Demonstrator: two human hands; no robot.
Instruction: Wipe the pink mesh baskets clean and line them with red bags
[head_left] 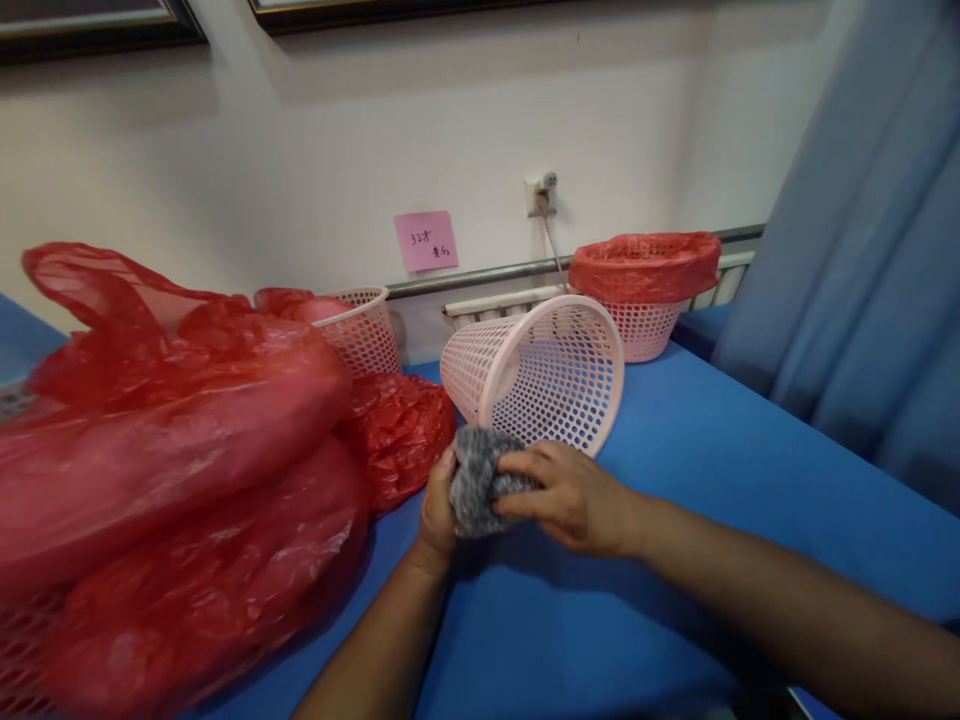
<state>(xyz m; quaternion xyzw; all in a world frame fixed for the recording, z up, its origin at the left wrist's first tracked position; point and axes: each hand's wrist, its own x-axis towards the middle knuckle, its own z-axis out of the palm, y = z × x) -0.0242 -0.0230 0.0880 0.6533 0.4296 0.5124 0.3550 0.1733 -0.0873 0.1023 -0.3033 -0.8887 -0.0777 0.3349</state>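
A bunched grey cloth (480, 485), speckled and fuzzy, is held between my two hands over the blue surface (517, 630). My left hand (437, 510) grips its left side, partly hidden behind it. From the right, my right hand (566, 495) presses curled fingers into the cloth. Just beyond them a pink perforated basket (469, 365) lies on its side with its mouth towards me. The cloth and my right hand overlap its lower rim in the view.
Crumpled red plastic bags (225, 430) fill the left side, with another pink basket (367, 335) behind. A red-lined basket (649, 335) stands at the back right. A metal rail (480, 277) runs along the wall under a power socket (540, 198). A blue curtain (855, 250) hangs at right.
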